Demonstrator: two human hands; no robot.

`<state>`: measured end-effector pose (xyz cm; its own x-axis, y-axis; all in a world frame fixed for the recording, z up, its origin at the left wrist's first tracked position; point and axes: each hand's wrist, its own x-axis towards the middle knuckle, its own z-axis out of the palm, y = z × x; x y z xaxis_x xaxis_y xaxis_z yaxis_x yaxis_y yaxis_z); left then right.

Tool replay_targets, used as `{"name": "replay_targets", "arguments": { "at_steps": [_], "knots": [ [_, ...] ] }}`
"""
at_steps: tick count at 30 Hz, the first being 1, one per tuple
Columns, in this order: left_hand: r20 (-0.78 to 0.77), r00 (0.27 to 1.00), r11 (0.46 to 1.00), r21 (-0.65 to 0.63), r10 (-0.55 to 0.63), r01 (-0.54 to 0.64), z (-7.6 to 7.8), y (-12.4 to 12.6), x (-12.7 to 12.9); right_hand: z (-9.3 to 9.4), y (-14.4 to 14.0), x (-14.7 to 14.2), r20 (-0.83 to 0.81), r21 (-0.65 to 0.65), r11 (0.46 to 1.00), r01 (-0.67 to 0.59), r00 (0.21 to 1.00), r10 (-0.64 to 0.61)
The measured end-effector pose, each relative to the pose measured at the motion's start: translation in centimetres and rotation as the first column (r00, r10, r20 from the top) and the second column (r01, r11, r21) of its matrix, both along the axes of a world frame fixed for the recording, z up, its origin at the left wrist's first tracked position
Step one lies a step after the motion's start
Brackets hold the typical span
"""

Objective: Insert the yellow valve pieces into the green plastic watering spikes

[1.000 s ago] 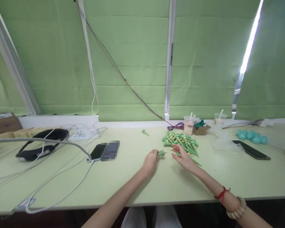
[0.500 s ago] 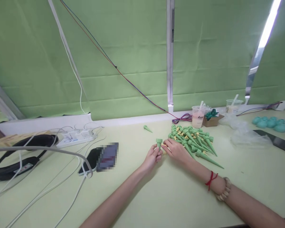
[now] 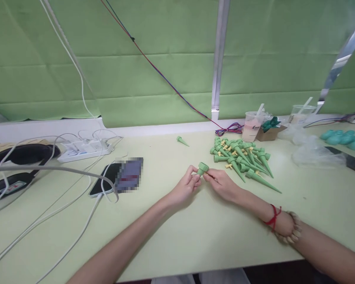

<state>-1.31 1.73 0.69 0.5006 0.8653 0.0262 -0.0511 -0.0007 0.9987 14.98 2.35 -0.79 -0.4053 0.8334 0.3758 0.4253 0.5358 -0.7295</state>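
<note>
My left hand (image 3: 187, 184) is closed around a green plant watering spike (image 3: 202, 167), its wide cap up and tilted toward the right. My right hand (image 3: 224, 184) meets it from the right, fingers pinched on a small yellow valve (image 3: 206, 172) at the side of the spike, below the cap. Most of the valve is covered by fingertips, and the spike's lower end is hidden by my left hand. Just behind my right hand lies a pile of green watering spikes (image 3: 239, 152), several with yellow valves. A single spike (image 3: 182, 141) lies apart, farther back.
On the left are a phone (image 3: 106, 179), a power strip (image 3: 85, 150), loose white cables and a black headset-like item (image 3: 20, 156). Drink cups (image 3: 251, 126), a small cardboard box (image 3: 270, 134), plastic bags, a dark phone-like slab and teal rounded pieces (image 3: 344, 138) stand at the right.
My right hand has moved in against the spike, bringing the yellow valve to its side. The spike has tipped to the right in my left hand. The camera view has shifted downward.
</note>
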Motion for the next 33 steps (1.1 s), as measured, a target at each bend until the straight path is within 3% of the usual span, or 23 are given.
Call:
{"name": "replay_targets", "arguments": {
  "at_steps": [1, 3, 4, 5, 7, 9, 11, 13, 16, 20, 27, 29, 30, 32, 33],
  "knots": [
    [-0.012, 1.0, 0.999, 0.042, 0.016, -0.016, -0.1, 0.0, 0.0, 0.0, -0.1, -0.1, -0.086, -0.126, 0.991, -0.048, 0.996, 0.037],
    [-0.003, 0.999, 0.997, 0.077, 0.033, -0.033, -0.2, -0.1, 0.1, 0.2, -0.4, -0.3, -0.249, -0.356, 0.914, -0.196, 0.962, 0.11],
    [0.017, 0.999, 0.997, 0.064, 0.041, -0.042, -0.3, -0.1, 0.3, 0.3, -0.5, -0.3, -0.293, -0.418, 0.871, -0.257, 0.946, 0.138],
    [0.046, 0.998, 0.998, 0.035, 0.051, -0.053, -0.3, -0.2, 0.5, 0.5, -0.5, -0.3, -0.289, -0.428, 0.862, -0.271, 0.945, 0.154],
    [0.103, 0.992, 0.996, -0.052, 0.075, -0.07, -0.5, -0.3, 1.0, 1.0, -0.6, 0.0, -0.131, -0.287, 0.945, -0.158, 0.984, 0.125],
    [0.149, 0.983, 0.987, -0.137, 0.106, -0.086, -0.5, -0.5, 1.4, 1.3, -0.6, 0.5, 0.099, 0.001, 1.0, 0.001, 0.995, -0.001],
    [0.173, 0.975, 0.975, -0.196, 0.14, -0.105, -0.3, -0.6, 1.5, 1.4, -0.4, 1.0, 0.224, 0.239, 0.968, 0.08, 0.965, -0.135],
    [0.186, 0.967, 0.966, -0.224, 0.173, -0.129, -0.1, -0.6, 1.5, 1.2, -0.1, 1.3, 0.231, 0.365, 0.925, 0.107, 0.952, -0.202],
    [0.188, 0.963, 0.956, -0.259, 0.191, -0.139, 0.2, -0.9, 1.5, 0.6, 0.4, 1.4, 0.146, 0.458, 0.883, 0.106, 0.971, -0.192],
    [0.18, 0.963, 0.943, -0.3, 0.201, -0.141, 0.0, -1.4, 2.0, 0.1, 0.5, 1.3, 0.094, 0.483, 0.868, 0.111, 0.98, -0.177],
    [0.2, 0.958, 0.968, -0.191, 0.203, -0.165, -0.3, -2.3, 2.7, 0.2, -0.2, 0.8, 0.039, 0.532, 0.83, 0.168, 0.974, -0.222],
    [0.194, 0.959, 0.968, -0.184, 0.207, -0.172, -0.5, -2.5, 2.8, 0.4, -0.6, 0.4, -0.019, 0.446, 0.868, 0.219, 0.972, -0.236],
    [0.19, 0.96, 0.97, -0.169, 0.206, -0.174, -0.7, -2.6, 2.8, 0.5, -0.7, 0.2, -0.056, 0.343, 0.906, 0.246, 0.969, -0.242],
    [0.178, 0.965, 0.977, -0.118, 0.194, -0.175, -1.0, -2.6, 2.7, 0.8, -1.0, 0.0, -0.142, 0.01, 0.974, 0.226, 0.965, -0.222],
    [0.171, 0.967, 0.981, -0.086, 0.189, -0.176, -1.2, -2.6, 2.7, 1.0, -1.1, -0.1, -0.2, -0.186, 0.97, 0.156, 0.961, -0.192]
  ]
}}
